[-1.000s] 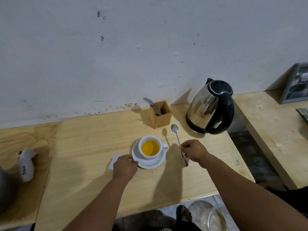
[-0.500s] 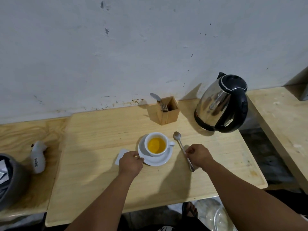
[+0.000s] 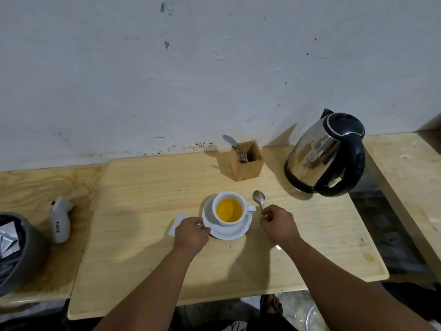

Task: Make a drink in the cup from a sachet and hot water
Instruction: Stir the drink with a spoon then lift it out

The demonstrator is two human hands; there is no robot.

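A white cup (image 3: 229, 198) holding orange-yellow drink stands on a white saucer (image 3: 235, 231) in the middle of the wooden table (image 3: 148, 194). My left hand (image 3: 191, 234) grips the saucer's left rim. Just right of the cup lies a metal spoon (image 3: 259, 196), bowl pointing away from me; my right hand (image 3: 279, 223) is closed over its handle, and the handle's tip shows behind my wrist. A white paper piece (image 3: 176, 223) lies partly under my left hand. The steel and black kettle (image 3: 327, 154) stands at the back right.
A wooden cutlery holder (image 3: 248, 166) with a fork and spoon stands by the wall behind the cup. On the lower left bench are a grey bin (image 3: 21, 249) holding a silver wrapper and a white crumpled object (image 3: 60, 222). Another wooden bench (image 3: 410, 177) lies to the right.
My right hand has slid forward along the spoon's handle toward its bowl. My left hand stays on the saucer. The camera has tilted, shifting the scene to the right.
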